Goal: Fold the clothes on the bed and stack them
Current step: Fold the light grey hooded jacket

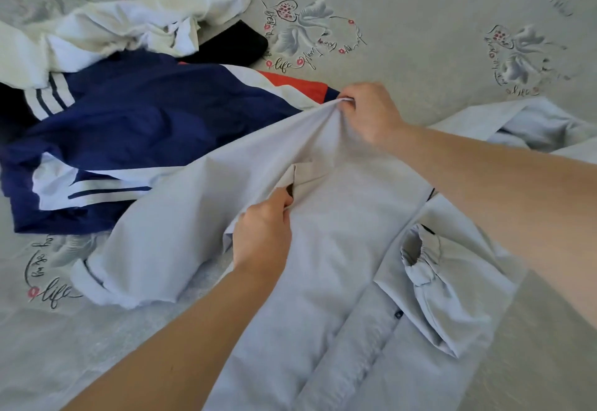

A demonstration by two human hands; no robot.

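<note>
1. Two hands clamp the pale shirt (339, 249), which lies across centre and lower right of the frame on the bed (436, 22). Right hand (365, 113) bunches a raised edge at centre; left hand (263, 229) pinches a fold just below – hands apart, cloth taut between them.
2. Step in hand, as judged: spreading the shirt flat before folding. To do it well – keep tension even between both grips, lay it clear of the navy jacket (129, 126) at left, and smooth the elastic cuff (420, 255) and button placket at lower right.
3. White garment (129, 19) and black item (235, 43) lie unfolded at upper left; no stack visible.
4. Writing: bedsheet script reads "life" at lower left and upper centre; the rest is illegible. No brand labels readable.
</note>
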